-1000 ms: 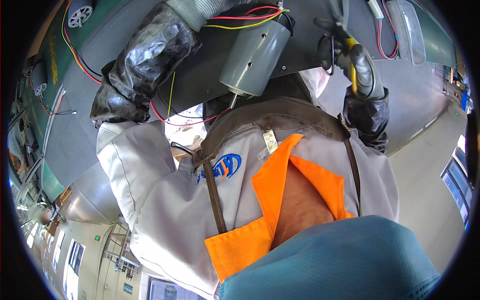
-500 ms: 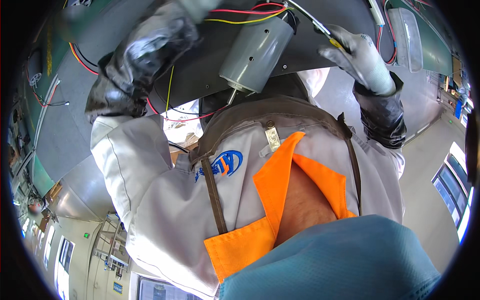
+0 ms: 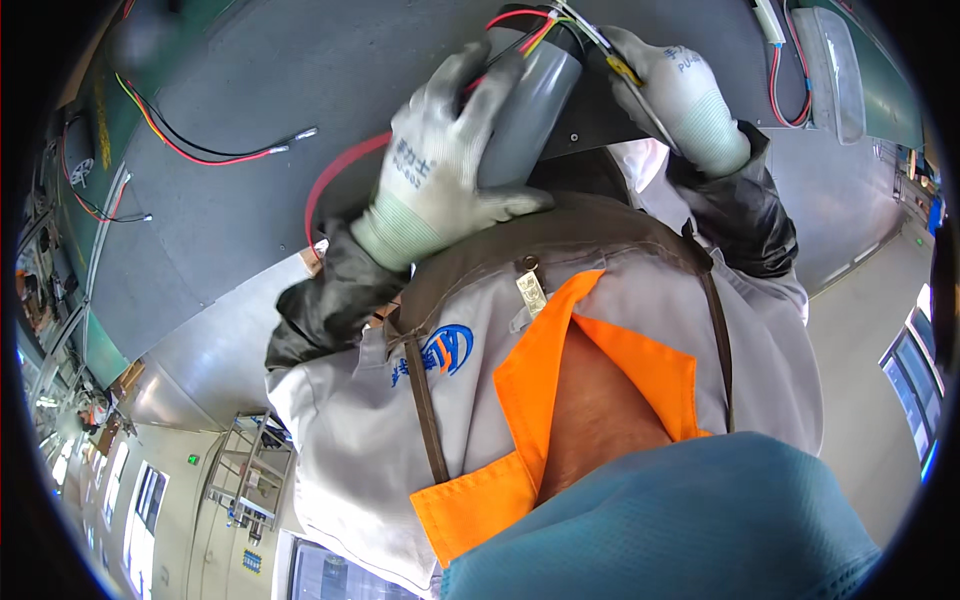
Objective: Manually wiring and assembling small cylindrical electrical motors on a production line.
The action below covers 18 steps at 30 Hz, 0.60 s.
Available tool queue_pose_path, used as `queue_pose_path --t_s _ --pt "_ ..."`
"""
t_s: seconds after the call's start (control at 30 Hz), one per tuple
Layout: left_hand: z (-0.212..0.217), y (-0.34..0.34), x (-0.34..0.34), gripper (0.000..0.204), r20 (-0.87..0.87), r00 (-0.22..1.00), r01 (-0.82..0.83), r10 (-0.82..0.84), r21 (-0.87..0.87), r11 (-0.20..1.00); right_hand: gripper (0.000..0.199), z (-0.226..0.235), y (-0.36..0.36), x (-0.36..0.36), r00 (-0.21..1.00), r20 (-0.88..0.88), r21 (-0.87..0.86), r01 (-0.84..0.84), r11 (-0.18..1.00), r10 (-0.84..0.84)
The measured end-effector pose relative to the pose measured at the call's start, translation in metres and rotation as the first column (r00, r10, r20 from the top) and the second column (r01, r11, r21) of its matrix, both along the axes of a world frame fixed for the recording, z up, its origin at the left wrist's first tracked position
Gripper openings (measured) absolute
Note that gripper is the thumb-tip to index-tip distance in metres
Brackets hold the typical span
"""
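A grey cylindrical motor (image 3: 540, 110) lies on the dark tabletop in front of me, tilted, its lower end hidden behind my left hand. My gloved left hand (image 3: 440, 150) lies around its left side, thumb across the near end and fingers near the wires. Red, yellow and black wires (image 3: 540, 30) bunch at the motor's far end, and a blurred red wire (image 3: 345, 165) loops left from under the hand. In my gloved right hand (image 3: 675, 90) is a slim metal tool (image 3: 622, 70) with a yellow section, its far tip by the wire bunch. The tip's exact contact is unclear.
At the left of the tabletop lie red, yellow and black leads (image 3: 210, 155) with metal ends. Another small motor (image 3: 80, 150) with wires sits at the far left. A clear plastic tray (image 3: 832, 75) stands at the right, beside red wires (image 3: 780, 95).
My left hand has come down from the upper left onto the motor. The right hand and its tool have shifted left, closer to the motor. The loose wires have moved.
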<state>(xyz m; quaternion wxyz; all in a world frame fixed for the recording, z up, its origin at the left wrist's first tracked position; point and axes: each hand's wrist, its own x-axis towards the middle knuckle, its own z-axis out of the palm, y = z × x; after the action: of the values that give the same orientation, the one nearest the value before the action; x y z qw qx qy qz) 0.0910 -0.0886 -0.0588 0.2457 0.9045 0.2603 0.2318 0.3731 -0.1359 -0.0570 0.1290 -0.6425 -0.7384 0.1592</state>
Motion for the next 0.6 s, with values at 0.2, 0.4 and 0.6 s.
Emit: queue_pose_path --t_s 0.2,0.4,0.6 --pt "0.006 -0.022 0.025 0.1 -0.021 0.969 -0.246 0.247 0.039 0.969 0.039 -0.02 0.014 -0.007 0.961 -0.275 0.116 0.053 0.992 -0.019" --pt "0.004 0.111 0.129 0.095 -0.086 0.835 -0.542 0.544 0.045 0.839 0.036 -0.013 0.087 0.007 0.913 -0.084 0.354 0.403 0.844 -0.4" --pt "-0.016 0.388 0.1 0.049 -0.25 0.843 -0.42 0.476 0.247 0.873 0.043 0.017 0.046 0.015 0.921 0.117 0.354 0.309 0.882 -0.37"
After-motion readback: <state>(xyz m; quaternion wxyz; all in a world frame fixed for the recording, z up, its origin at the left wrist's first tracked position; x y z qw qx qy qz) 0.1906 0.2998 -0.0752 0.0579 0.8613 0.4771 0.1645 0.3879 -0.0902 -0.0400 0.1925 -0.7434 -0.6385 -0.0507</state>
